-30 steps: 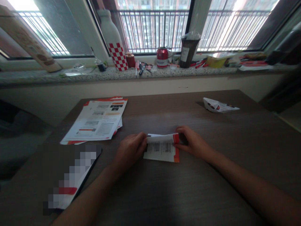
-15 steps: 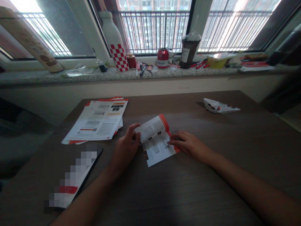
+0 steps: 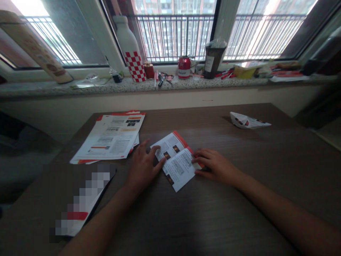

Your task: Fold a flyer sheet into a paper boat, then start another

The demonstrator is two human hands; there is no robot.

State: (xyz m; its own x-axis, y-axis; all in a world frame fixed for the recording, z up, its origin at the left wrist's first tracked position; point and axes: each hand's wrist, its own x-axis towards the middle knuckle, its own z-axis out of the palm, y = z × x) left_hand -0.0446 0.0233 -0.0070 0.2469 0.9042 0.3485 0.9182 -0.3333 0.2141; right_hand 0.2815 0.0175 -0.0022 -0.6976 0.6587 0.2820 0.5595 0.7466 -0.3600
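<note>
A printed sheet of paper (image 3: 179,163) with a red-orange edge lies on the table, opened out around a crease across its middle. My left hand (image 3: 144,161) is open at the paper's left side, its fingers spread and its thumb and index fingertip at the edge. At the opposite side, my right hand (image 3: 214,165) rests with stretched fingers on the red-orange edge, the thumb a little apart. Its fingertips cover part of that edge. A folded paper boat (image 3: 249,121) sits at the far right of the table.
A stack of printed sheets (image 3: 110,137) lies at the back left of the table (image 3: 239,220). Nearer, beside my left forearm, is a partly pixelated flat item (image 3: 82,213). The windowsill holds a checkered bottle (image 3: 134,64), a red can (image 3: 184,67) and a dark drink cup (image 3: 213,60).
The paper's raised upper part has come down flatter, and the sheet has turned slightly. My left fingers have spread from their bent grip at its edge. My right fingers have spread at the right edge.
</note>
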